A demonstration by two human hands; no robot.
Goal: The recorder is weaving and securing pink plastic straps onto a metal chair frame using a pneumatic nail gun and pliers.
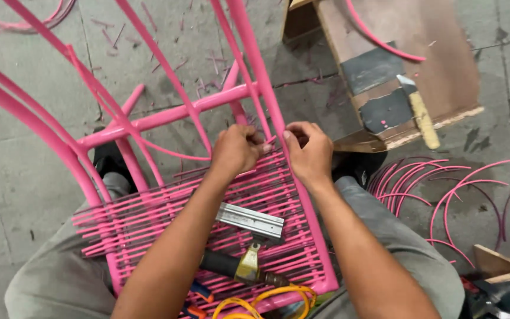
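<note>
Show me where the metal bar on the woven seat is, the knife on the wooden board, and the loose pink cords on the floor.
metal bar (250,220), head view, middle of its grey ribbed face.
knife (423,120), head view, on its yellowish handle.
loose pink cords (411,180), head view, on the bundle of curved strands right of the chair.

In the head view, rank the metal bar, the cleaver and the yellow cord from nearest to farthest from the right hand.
From the right hand:
1. Metal bar, just below, on the woven pink seat.
2. Cleaver, to the right on the wooden block.
3. Yellow cord, at the seat's bottom edge.
</note>
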